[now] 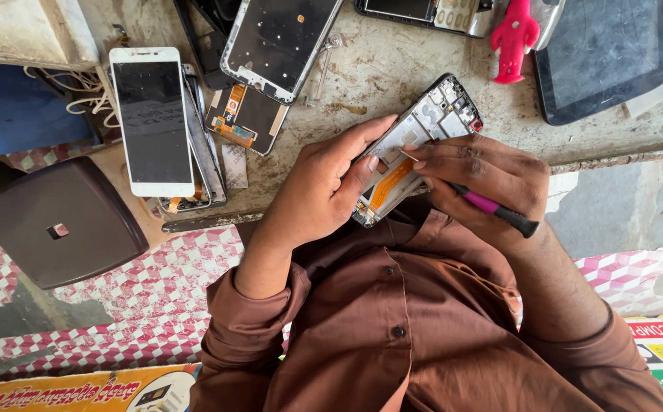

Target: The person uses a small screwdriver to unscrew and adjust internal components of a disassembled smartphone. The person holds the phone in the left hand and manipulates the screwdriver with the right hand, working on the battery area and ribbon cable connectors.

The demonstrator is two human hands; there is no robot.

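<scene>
1. Right now the left hand [324, 191] grips an opened phone frame [423, 130] from its left side, thumb laid across the bare inner face, holding it tilted above the near edge of the desk [392, 69].
2. The right hand [484, 179] is closed around a pink-handled screwdriver [491, 206], its tip touching the frame's middle, just above an orange flex cable [388, 183].
3. The frame sits between both hands, in front of the brown shirt [392, 328].
4. Toward the desk's left edge lies a white phone [152, 118] atop other parts; a detached screen [278, 42] lies at the far edge, and a pink figure [513, 38] stands near the far right.
</scene>
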